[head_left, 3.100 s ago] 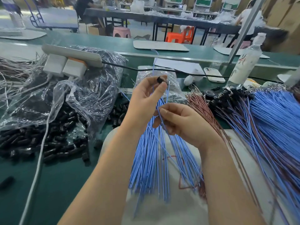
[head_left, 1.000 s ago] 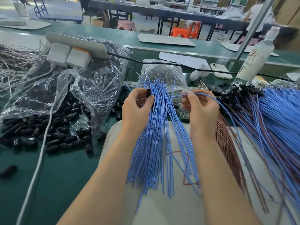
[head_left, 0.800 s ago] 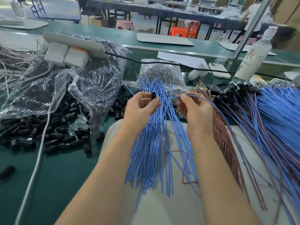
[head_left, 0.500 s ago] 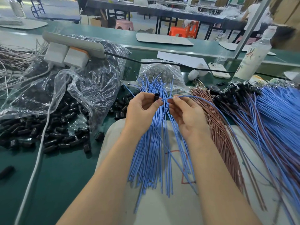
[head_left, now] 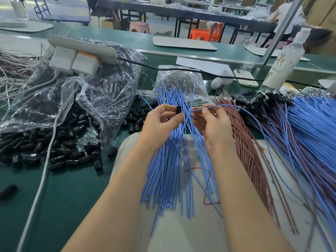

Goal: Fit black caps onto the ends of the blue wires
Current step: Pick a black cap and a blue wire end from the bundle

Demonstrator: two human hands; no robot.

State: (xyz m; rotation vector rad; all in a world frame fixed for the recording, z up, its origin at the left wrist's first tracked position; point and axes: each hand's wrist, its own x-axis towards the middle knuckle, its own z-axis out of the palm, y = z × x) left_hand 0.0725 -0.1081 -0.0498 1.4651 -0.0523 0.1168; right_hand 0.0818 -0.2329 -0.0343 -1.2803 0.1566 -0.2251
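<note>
Two hands: left (head_left: 160,120) pinches black cap (head_left: 178,110), right (head_left: 211,122) pinches blue wire (head_left: 223,106) beside it.

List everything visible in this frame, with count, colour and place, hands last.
Small tubular plastic cap: one, black, pinched in left fingers.
Thin insulated wire: one, blue, held by right fingers, end pointing at cap.
Loose wire bundle: many, blue, on the pad under both hands.
Loose caps pile: many, black, left of the pad on the green bench.
Clear plastic bag: one, behind the pile.
Brown wire bundle: many, right of hands.
Capped wires: many, blue, far right.
White bottle: one, rear right.
Left hand: holding cap.
Right hand: holding wire.
</note>
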